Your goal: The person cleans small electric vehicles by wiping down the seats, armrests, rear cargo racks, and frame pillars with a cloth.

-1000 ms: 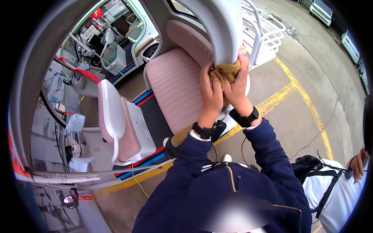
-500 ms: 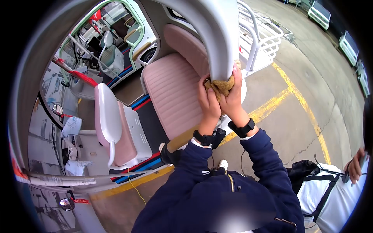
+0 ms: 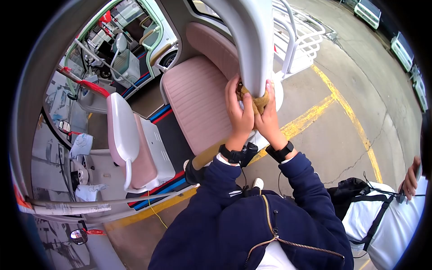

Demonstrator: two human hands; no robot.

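A brown cloth (image 3: 259,104) is wrapped against the lower part of a light grey vehicle pillar (image 3: 257,49). From the left, my left hand (image 3: 239,112) presses the cloth to the pillar, its fingers curled round the far side. Opposite it, my right hand (image 3: 270,118) grips the cloth along the pillar's right side, fingers pointing up. The two palms nearly meet below the cloth, and part of it is hidden behind my fingers. Black bands circle both wrists.
Left of the pillar are a pink bench seat (image 3: 198,90) and a pink-and-white front seat (image 3: 123,130). A white rack (image 3: 297,45) projects behind. At lower right stands a person in white (image 3: 382,216), one hand (image 3: 410,180) holding something. Yellow lines (image 3: 310,119) mark the ground.
Both hands have slid slightly down the pillar with the cloth, which now shows less between them. My view has shifted a little, showing more of my jacket front.
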